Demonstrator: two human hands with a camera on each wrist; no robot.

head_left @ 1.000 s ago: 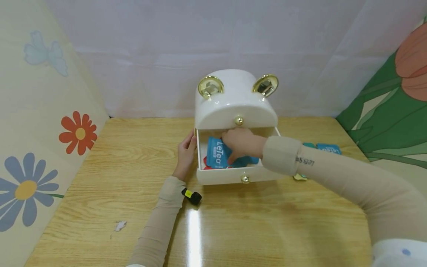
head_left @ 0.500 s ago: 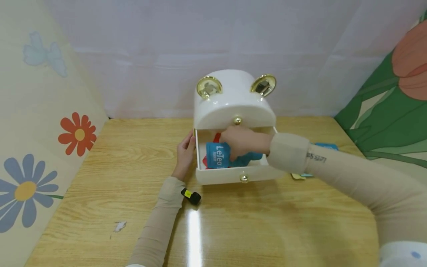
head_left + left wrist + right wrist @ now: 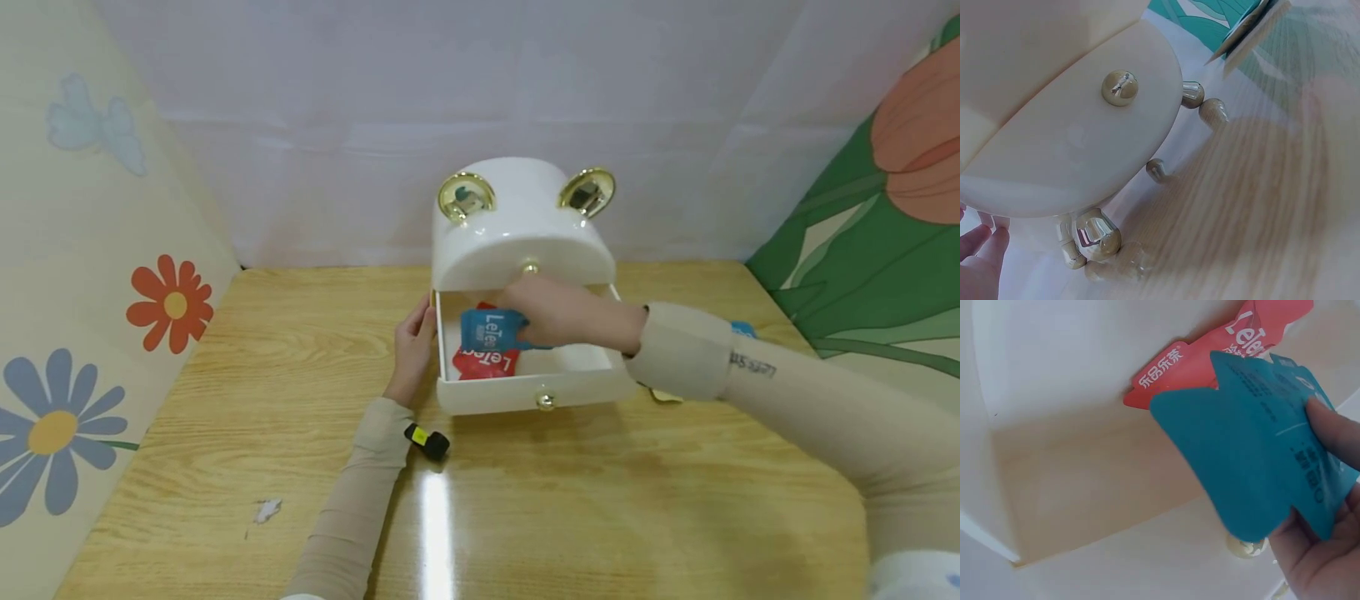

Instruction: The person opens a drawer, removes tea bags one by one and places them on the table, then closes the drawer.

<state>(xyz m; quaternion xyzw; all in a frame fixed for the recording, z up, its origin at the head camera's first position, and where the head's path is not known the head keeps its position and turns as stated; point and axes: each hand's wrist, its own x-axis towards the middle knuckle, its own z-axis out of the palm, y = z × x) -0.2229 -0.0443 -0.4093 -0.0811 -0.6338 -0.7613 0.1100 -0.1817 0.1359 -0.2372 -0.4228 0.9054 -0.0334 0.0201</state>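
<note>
A white rounded cabinet (image 3: 517, 258) with gold ears stands on the table, its lower drawer (image 3: 487, 396) pulled out. My right hand (image 3: 562, 312) is over that drawer and pinches a blue LeTea packet (image 3: 482, 330) between thumb and fingers. In the right wrist view the blue packet (image 3: 1235, 444) is tilted, its broad end away from the hand. Below it, on the drawer's left side, lies red LeTea packaging (image 3: 487, 364). My left hand (image 3: 411, 350) rests against the cabinet's left side with fingers extended; its fingertips (image 3: 994, 244) show at the drawer's edge in the left wrist view.
Right of the cabinet, partly behind my right forearm, more packets lie on the table, one blue (image 3: 742, 328) and one yellowish (image 3: 665, 396). A whitish scrap mark (image 3: 267, 510) is at the table's left front. Gold ball feet (image 3: 1097, 234) hold the cabinet up.
My right hand has lifted the blue packet up and back within the drawer, exposing more red packaging and the white drawer floor. The right forearm has shifted right; the left hand stays.
</note>
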